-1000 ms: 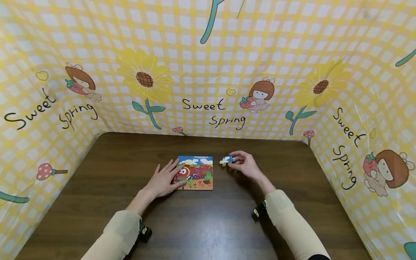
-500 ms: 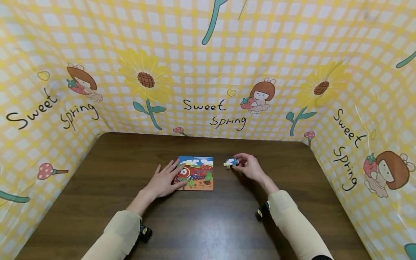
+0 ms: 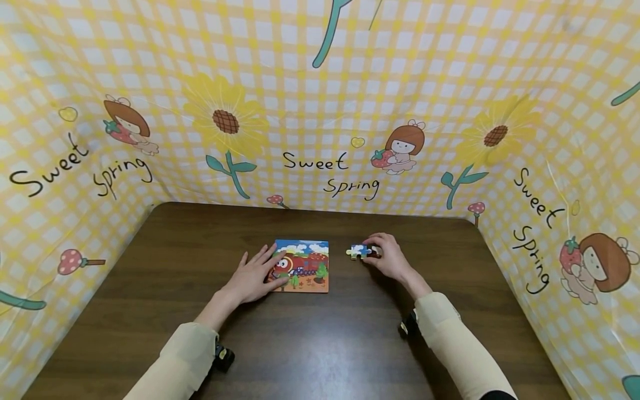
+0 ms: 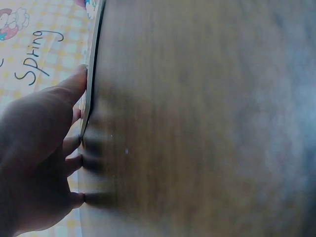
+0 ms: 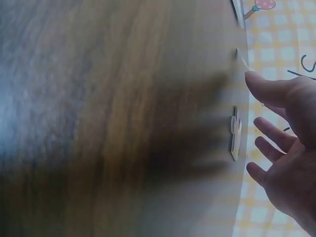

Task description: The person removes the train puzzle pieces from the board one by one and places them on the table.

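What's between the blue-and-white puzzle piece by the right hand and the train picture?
Nothing visible: only brown tabletop shows between the blue-and-white piece and the train picture, though the left hand covers part of the picture's left side.

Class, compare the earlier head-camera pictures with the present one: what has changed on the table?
The right hand has drawn the blue-and-white jigsaw piece rightward, farther from the train picture board; a second jigsaw piece now shows beside that hand. No fresh grip or release is visible. The left hand still rests on the board.
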Demonstrator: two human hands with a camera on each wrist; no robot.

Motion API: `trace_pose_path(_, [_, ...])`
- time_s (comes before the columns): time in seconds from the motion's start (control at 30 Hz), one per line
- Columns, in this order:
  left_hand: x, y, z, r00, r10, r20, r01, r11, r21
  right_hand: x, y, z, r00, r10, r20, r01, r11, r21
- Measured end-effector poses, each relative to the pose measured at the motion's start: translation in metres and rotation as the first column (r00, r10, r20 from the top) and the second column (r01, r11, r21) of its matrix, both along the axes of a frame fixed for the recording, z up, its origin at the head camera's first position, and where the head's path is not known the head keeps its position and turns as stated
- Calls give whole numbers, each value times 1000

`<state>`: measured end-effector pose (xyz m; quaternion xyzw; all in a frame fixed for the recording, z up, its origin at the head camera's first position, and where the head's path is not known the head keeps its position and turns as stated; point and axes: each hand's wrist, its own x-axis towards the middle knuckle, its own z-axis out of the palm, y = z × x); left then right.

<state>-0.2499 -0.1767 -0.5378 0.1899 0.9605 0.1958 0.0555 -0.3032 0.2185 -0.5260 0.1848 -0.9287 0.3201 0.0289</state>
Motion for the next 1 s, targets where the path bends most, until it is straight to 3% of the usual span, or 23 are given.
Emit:
trace_pose_path(0.63, [-1, -3, 0, 1000, -13, 8, 12, 999, 38, -5, 4, -14, 998, 14, 66, -13, 1000, -18])
trace_pose_path(0.97, [1, -2, 0, 1000, -5, 12, 5, 1000, -5, -4, 4, -14, 996, 5, 87, -2, 999, -38])
trace_pose_path(1.0, [1, -2, 0, 1000, -5, 12, 5, 1000, -8, -7, 6, -19, 998, 11, 66, -8, 999, -47])
